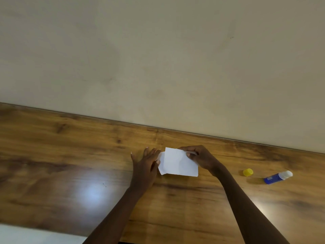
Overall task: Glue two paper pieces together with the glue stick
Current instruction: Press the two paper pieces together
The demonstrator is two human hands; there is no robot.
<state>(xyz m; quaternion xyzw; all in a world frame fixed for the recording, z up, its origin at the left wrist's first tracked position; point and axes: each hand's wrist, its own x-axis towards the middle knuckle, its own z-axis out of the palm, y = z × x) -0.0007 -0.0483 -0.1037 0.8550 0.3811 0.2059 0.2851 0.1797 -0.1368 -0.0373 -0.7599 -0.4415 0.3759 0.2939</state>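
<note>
Two white paper pieces lie stacked on the wooden table: the upper paper piece [179, 163] covers most of the lower paper piece [160, 158], whose left edge peeks out. My right hand [197, 157] pinches the upper piece at its top right corner. My left hand [147, 164] rests with fingers spread at the papers' left edge, the thumb touching it. The blue glue stick [277, 177] lies on its side, uncapped, to the right. Its yellow cap [248, 172] sits just left of it.
The wooden table [70, 155] runs up to a plain beige wall [158, 59] at the back. A white surface [26, 235] shows at the bottom left corner. A light glare marks the table left of my arms.
</note>
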